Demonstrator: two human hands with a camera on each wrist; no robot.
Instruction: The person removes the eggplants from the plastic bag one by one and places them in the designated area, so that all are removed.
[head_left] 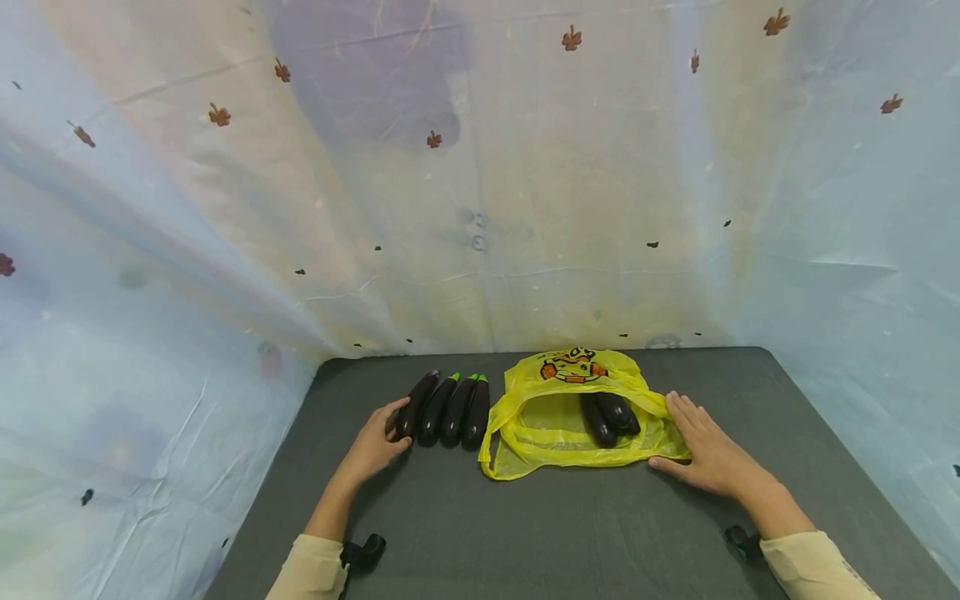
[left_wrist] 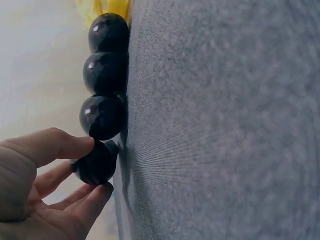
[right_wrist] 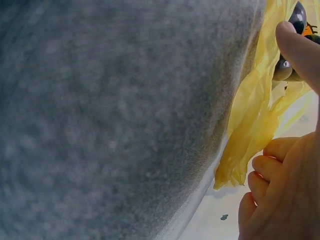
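Several dark, glossy eggplants (head_left: 453, 412) lie side by side in a row left of the bag, their stem ends away from me. My left hand (head_left: 372, 446) has its thumb and fingers around the leftmost eggplant (left_wrist: 95, 166), at its rounded near end. A yellow plastic bag (head_left: 540, 458) with a printed cartoon lies with its mouth spread toward me. More eggplants (head_left: 600, 421) show inside it, partly covered by the plastic. At the bag's right edge rests my right hand (head_left: 712, 458), fingers extended and thumb apart, touching the plastic.
The dark grey table (head_left: 555, 533) carries everything. Behind it and along both sides hangs a pale printed sheet (head_left: 525, 192). Black wrist mounts (head_left: 365, 552) sit on both wrists by the sleeves.
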